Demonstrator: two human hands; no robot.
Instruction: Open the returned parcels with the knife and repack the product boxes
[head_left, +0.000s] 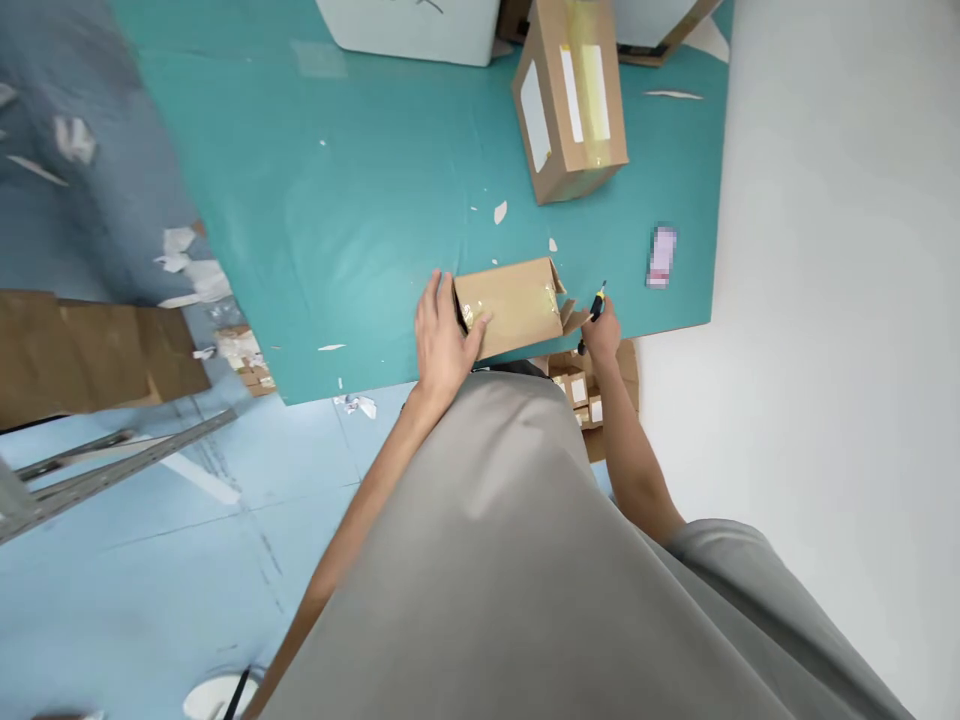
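A small brown cardboard box (517, 305) lies at the near edge of the teal table (360, 200), its right end flaps loose. My left hand (441, 340) rests on the box's left end, fingers wrapped over its top. My right hand (602, 335) is closed on a black and yellow cutter (595, 308), held just right of the box's open flap. My grey shirt hides the table edge below the box.
A larger taped cardboard box (570, 95) stands at the back of the table. A white container (412, 28) sits at the far edge. Small boxes (581, 385) lie under the table near my right arm. Paper scraps litter the table and floor; flattened cardboard (90, 350) lies left.
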